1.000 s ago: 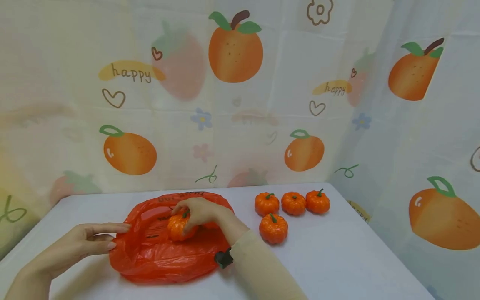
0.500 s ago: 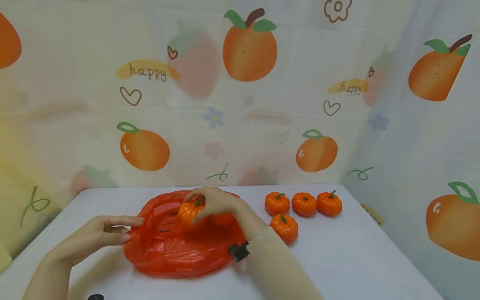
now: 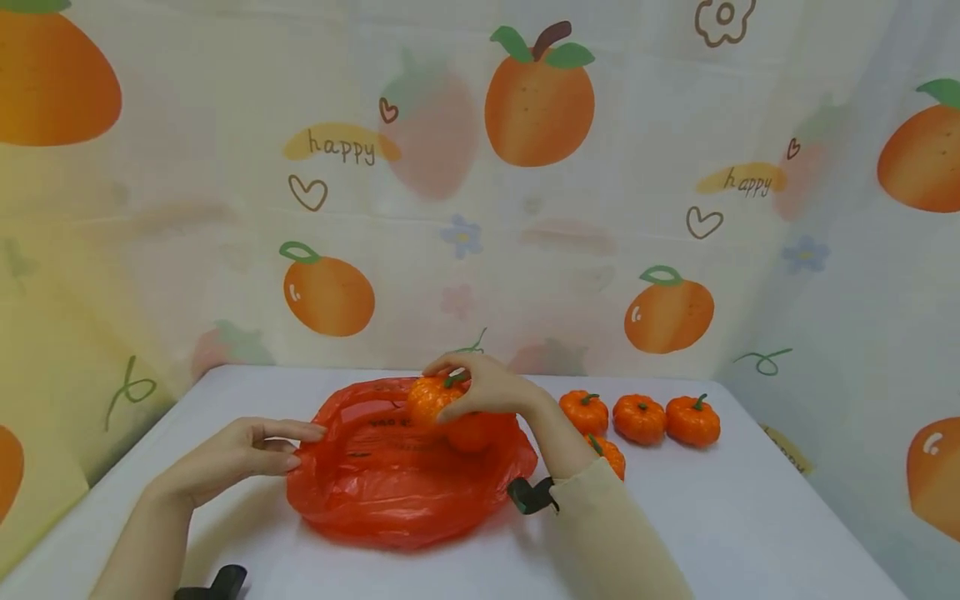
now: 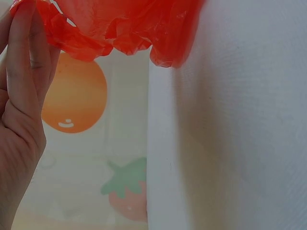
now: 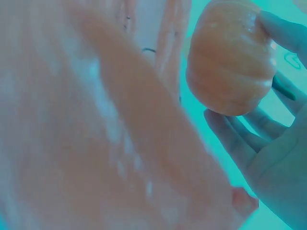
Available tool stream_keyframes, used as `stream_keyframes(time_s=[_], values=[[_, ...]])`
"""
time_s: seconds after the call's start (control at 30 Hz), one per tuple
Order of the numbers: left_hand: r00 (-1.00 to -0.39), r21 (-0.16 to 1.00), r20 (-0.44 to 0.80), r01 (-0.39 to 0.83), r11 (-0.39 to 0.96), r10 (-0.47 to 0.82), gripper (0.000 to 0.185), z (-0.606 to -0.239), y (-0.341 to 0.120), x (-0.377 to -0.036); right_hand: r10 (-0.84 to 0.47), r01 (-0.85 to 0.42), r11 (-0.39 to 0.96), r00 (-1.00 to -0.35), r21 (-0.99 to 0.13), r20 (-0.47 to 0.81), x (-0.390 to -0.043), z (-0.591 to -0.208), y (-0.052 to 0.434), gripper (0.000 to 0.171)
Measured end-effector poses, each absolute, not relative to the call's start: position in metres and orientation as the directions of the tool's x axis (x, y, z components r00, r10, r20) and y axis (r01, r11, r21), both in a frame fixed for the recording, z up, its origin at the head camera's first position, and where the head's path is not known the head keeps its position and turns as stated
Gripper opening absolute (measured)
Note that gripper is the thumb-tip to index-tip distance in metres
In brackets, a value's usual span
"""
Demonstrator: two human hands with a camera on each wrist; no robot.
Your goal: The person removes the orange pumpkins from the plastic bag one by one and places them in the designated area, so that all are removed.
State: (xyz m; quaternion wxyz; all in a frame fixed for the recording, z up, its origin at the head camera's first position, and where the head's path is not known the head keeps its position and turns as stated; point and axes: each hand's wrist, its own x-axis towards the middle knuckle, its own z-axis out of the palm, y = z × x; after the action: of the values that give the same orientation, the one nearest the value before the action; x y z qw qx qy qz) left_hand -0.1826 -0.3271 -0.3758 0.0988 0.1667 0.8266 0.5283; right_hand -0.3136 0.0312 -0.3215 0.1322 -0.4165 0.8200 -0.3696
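Note:
A red plastic bag [image 3: 397, 500] lies with its mouth open on the white table. At its left rim my left hand [image 3: 232, 462] pinches the plastic between fingers and thumb; the left wrist view shows the fingertips at the crumpled edge, partly cut off. My right hand [image 3: 491, 392] grips a small orange pumpkin [image 3: 429, 402] with a green stem, at the back of the bag's mouth. In the right wrist view the pumpkin [image 5: 230, 57] sits between thumb and fingers, in bluish colours. Another orange rounded shape [image 3: 471, 433] shows inside the bag, partly covered.
Right of the bag stand more small pumpkins: one at left [image 3: 583, 412], one in the middle [image 3: 639, 418] and one at right [image 3: 693, 420]. A nearer pumpkin [image 3: 611, 457] is partly behind my right forearm. A fruit-print curtain [image 3: 525, 275] hangs behind the table [image 3: 750, 517].
My right hand has lifted the pumpkin from inside the bag to the height of its back rim. My left hand stays at the bag's left rim. The head view has turned left.

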Motion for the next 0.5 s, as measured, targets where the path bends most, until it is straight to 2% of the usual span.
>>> stream_keyframes(time_s=[0.3, 0.5], values=[[-0.919, 0.926, 0.02, 0.166, 0.339, 0.394, 0.036, -0.375, -0.33, -0.184, -0.751, -0.527, 0.373, -0.655, -0.763, 0.086, -0.312, -0.314, 0.054, 0.061], [-0.916, 0.937, 0.014, 0.152, 0.314, 0.402, 0.038, -0.375, -0.332, -0.184, -0.718, -0.517, 0.419, -0.692, -0.746, 0.075, -0.307, -0.309, 0.074, 0.059]])
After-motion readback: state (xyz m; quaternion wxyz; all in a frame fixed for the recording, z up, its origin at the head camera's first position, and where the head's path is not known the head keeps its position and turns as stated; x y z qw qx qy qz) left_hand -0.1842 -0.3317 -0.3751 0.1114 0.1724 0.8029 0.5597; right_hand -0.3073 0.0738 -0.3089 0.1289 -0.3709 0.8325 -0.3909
